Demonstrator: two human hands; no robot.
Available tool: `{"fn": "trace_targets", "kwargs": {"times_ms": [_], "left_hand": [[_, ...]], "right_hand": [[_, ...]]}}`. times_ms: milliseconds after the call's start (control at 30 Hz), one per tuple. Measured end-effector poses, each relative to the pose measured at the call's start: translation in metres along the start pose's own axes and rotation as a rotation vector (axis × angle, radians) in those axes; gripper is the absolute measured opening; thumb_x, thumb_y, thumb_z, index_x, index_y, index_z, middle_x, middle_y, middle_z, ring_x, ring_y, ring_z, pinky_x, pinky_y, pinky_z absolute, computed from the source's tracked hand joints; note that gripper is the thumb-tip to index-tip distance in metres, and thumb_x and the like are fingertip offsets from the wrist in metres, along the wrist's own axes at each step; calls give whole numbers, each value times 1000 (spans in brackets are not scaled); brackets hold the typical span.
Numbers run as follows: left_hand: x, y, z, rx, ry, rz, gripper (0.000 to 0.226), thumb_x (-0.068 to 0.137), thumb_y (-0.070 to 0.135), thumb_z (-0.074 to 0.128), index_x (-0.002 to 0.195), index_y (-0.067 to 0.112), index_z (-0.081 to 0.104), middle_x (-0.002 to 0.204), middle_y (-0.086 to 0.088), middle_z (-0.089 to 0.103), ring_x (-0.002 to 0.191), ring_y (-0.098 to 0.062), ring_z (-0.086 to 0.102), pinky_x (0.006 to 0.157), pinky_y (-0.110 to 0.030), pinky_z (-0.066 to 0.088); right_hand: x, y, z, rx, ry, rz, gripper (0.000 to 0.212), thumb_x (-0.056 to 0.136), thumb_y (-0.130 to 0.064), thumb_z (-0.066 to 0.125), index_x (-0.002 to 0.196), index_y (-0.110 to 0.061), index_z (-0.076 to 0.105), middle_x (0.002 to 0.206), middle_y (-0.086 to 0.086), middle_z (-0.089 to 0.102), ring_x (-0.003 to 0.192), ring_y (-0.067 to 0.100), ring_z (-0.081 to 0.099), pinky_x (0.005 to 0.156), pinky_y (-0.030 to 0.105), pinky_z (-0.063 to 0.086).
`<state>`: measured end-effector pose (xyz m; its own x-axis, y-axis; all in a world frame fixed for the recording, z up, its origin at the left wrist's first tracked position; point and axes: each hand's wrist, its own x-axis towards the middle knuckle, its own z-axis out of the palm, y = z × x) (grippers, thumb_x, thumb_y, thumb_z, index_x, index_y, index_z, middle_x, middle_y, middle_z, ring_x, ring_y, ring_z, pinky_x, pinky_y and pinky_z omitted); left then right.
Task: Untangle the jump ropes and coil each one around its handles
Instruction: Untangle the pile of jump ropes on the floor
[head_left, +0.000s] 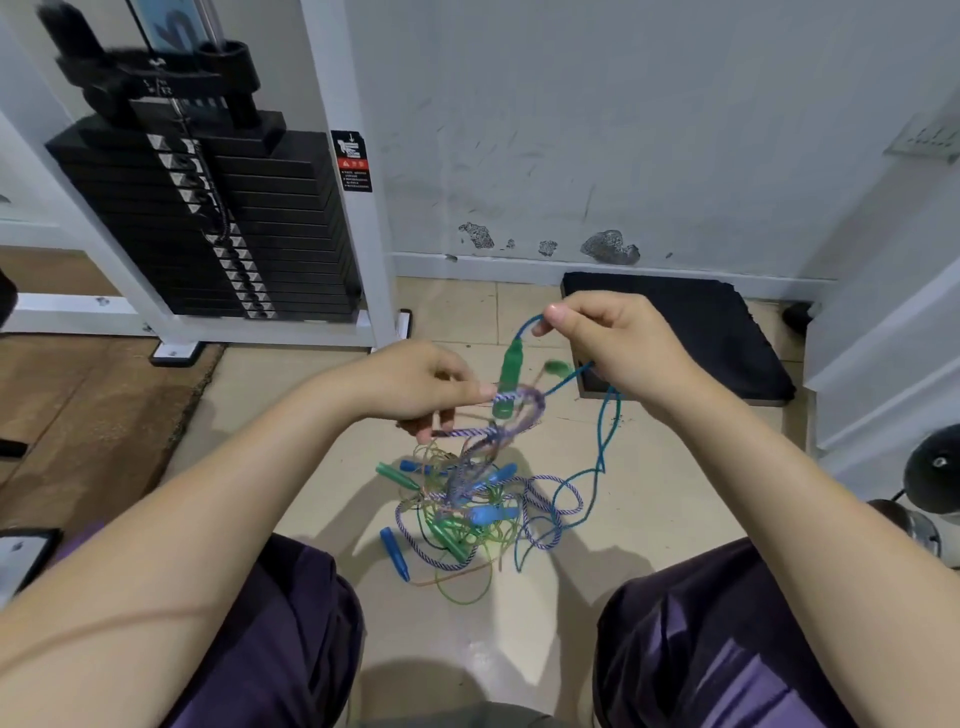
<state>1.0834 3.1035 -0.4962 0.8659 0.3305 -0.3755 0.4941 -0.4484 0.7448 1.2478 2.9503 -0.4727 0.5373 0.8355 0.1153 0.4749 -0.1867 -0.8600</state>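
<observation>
A tangle of jump ropes (467, 514) lies on the tiled floor between my knees, with several green and blue handles in it. My right hand (618, 348) pinches a blue rope (602, 447) just above a green handle (509, 376) that hangs upright in the air. The blue rope also trails down from that hand to the pile. My left hand (421, 387) pinches a purple-and-white braided rope (498, 426) that loops round the green handle's lower end. A second green handle (556, 368) shows blurred behind it.
A black weight stack (218, 218) in a white frame stands at the back left. A black foam pad (691, 332) lies on the floor by the wall, behind my right hand. A dumbbell (930, 483) sits at the right edge. My knees frame the pile.
</observation>
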Motion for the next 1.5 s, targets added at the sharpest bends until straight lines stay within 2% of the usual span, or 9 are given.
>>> {"fn": "trace_targets", "kwargs": {"times_ms": [133, 267, 367, 600, 833, 933, 1233, 1333, 1500], "left_hand": [[7, 5, 10, -65, 147, 183, 16, 95, 36, 62, 104, 24, 69, 90, -4, 65, 80, -18, 65, 70, -34, 59], [7, 5, 11, -29, 158, 187, 19, 92, 27, 68, 91, 9, 69, 84, -14, 64, 75, -12, 51, 68, -24, 42], [9, 4, 1, -256, 251, 165, 10, 93, 16, 65, 84, 14, 61, 80, -8, 70, 73, -16, 59, 74, -31, 46], [5, 10, 13, -166, 155, 68, 20, 82, 35, 78, 81, 16, 71, 54, 3, 44, 45, -11, 36, 44, -20, 30], [6, 14, 32, -245, -48, 123, 21, 85, 16, 76, 76, 35, 74, 71, -5, 61, 50, -9, 40, 45, -20, 31], [7, 17, 40, -282, -103, 105, 7, 81, 22, 80, 86, 25, 77, 83, -14, 64, 50, -8, 34, 44, -20, 26], [14, 15, 20, -659, 75, 96, 13, 91, 20, 65, 82, 11, 66, 67, 0, 65, 37, -7, 37, 39, -18, 25], [13, 18, 12, -869, 107, 124, 13, 90, 23, 61, 86, 10, 63, 65, 3, 63, 35, -6, 35, 38, -16, 28], [9, 22, 11, -1002, 62, 171, 18, 83, 26, 60, 89, 9, 61, 67, 3, 64, 34, -5, 35, 38, -16, 30]], "right_hand": [[-8, -12, 12, 177, -128, 13, 24, 100, -25, 53, 91, -13, 72, 46, -1, 33, 42, 9, 28, 42, 17, 25], [-5, -12, 10, 157, -114, 43, 24, 100, -24, 52, 90, -8, 67, 50, -1, 39, 41, 3, 33, 43, 12, 30], [-1, -3, -3, -59, -181, 111, 25, 89, -36, 68, 87, -11, 69, 56, -9, 46, 50, 2, 38, 53, 17, 34], [-8, -7, -5, -715, -573, 162, 2, 83, -21, 75, 82, -22, 76, 53, -15, 53, 53, -2, 50, 47, 10, 34], [-10, -11, -8, 75, -433, 141, 12, 90, -6, 66, 90, -14, 57, 52, -15, 50, 46, 2, 38, 46, 16, 32], [-9, -12, -6, 277, -425, 136, 16, 89, 1, 64, 95, -9, 53, 58, -5, 48, 47, 8, 39, 46, 18, 34], [-1, 9, -3, -92, -54, 130, 54, 70, -31, 87, 109, -22, 51, 106, -2, 53, 89, 7, 51, 64, 19, 40], [-1, 11, -2, -26, -184, 126, 29, 75, -29, 83, 91, -19, 61, 82, -4, 59, 71, 9, 54, 60, 23, 41], [-8, 10, 18, -38, -470, 154, 17, 88, -15, 71, 103, -18, 67, 79, 3, 62, 65, 15, 64, 59, 28, 50]]}}
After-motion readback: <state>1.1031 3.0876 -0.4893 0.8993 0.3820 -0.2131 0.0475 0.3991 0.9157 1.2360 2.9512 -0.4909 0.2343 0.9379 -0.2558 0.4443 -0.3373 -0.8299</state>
